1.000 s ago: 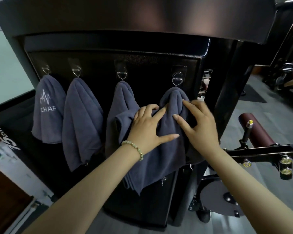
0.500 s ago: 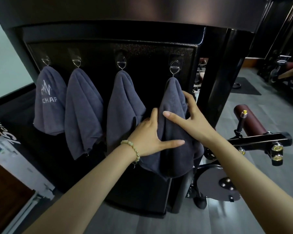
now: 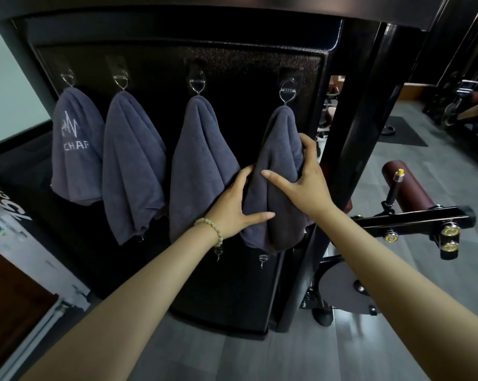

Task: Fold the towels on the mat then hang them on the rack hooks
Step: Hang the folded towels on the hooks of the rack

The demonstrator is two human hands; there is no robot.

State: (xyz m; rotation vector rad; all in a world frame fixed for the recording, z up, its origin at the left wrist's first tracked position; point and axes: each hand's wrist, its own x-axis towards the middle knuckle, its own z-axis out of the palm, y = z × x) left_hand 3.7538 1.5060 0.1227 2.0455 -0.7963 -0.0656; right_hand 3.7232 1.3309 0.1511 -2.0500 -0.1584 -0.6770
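The fourth towel (image 3: 279, 144), which a second ago was bunched up against its neighbour, is now hanging straight and narrow, and both hands have slid lower along it. The left hand (image 3: 232, 204) is gripping its left edge, thumb lying across the front and fingers tucked behind the cloth. The right hand (image 3: 304, 182) is gripping the right edge, with fingers curling round the fold higher up and the thumb stretching across the front. The towel is hanging from the fourth hook (image 3: 288, 92) on the black rack panel (image 3: 246, 67). To its left the third towel (image 3: 199, 166), the second towel (image 3: 133, 166) and the logo towel (image 3: 75, 149) are each hanging from a hook of their own. A bead bracelet (image 3: 210, 225) is circling the left wrist, and a small lower hook (image 3: 262, 261) is showing beneath the towels.
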